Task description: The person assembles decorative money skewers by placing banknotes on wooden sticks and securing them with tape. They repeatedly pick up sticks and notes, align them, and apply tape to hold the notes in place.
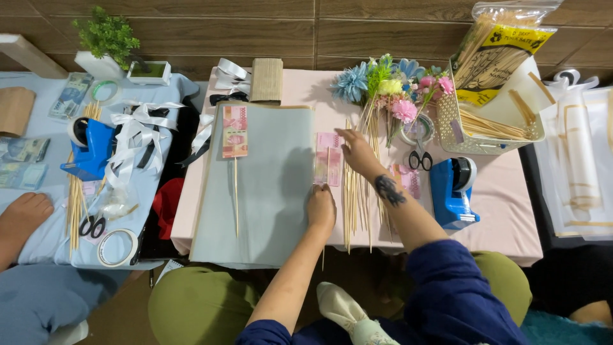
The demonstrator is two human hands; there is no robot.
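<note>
My left hand (pixel 321 207) rests with curled fingers on the right edge of a large grey-green paper sheet (pixel 268 191) on the pink table (pixel 498 211). My right hand (pixel 357 150) reaches over a row of thin bamboo sticks (pixel 354 204), its fingertips touching pink banknotes (pixel 328 163) beside the sheet. On the sheet lies one stick with a pink banknote fixed to its top (pixel 235 137). Neither hand clearly grips anything.
Artificial flowers (pixel 389 86), scissors (pixel 419 158), a blue tape dispenser (pixel 452 191) and a basket of sticks (pixel 491 121) sit to the right. Another person's hand (pixel 22 214) rests at a second table on the left with ribbons, tape rolls and another dispenser (pixel 92 150).
</note>
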